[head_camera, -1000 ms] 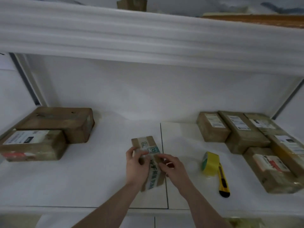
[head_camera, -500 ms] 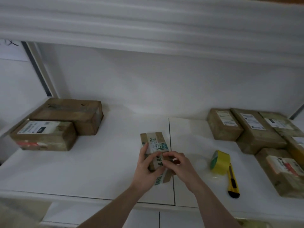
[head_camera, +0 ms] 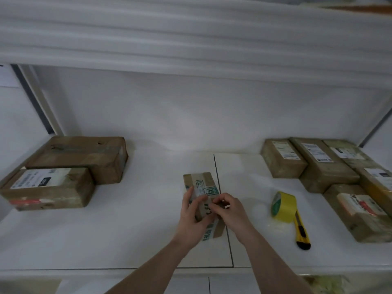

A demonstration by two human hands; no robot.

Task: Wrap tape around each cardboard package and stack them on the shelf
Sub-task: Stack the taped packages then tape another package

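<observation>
**Both hands on the small taped package at the middle of the shelf**

The small cardboard package [head_camera: 201, 187] is a narrow brown box lying flat on the white shelf [head_camera: 127, 230], its long side running away from the person; printed tape with green-and-white logo squares crosses its top, and a strip with green characters shows at its near end, below the wrists; its middle is hidden under the fingers.

The left hand [head_camera: 192, 217] lies over the package's left side, fingers long and only slightly bent, their tips pressing the top, thumb spread toward the centre; it steadies the box rather than closing around it. The right hand [head_camera: 230, 211] sits just beside it, touching the package's right edge, its fingers curled tight and pinching at something small and pale on the tape; what exactly is pinched is too small to tell.

To the right of the right hand, near but apart, stands a yellow tape roll [head_camera: 283, 205], with a yellow utility knife [head_camera: 301, 230] lying against it; beyond these, a cluster of labelled brown packages [head_camera: 314, 164]. Well to the left of the left hand rest two larger brown packages [head_camera: 63, 172], touching.
</observation>
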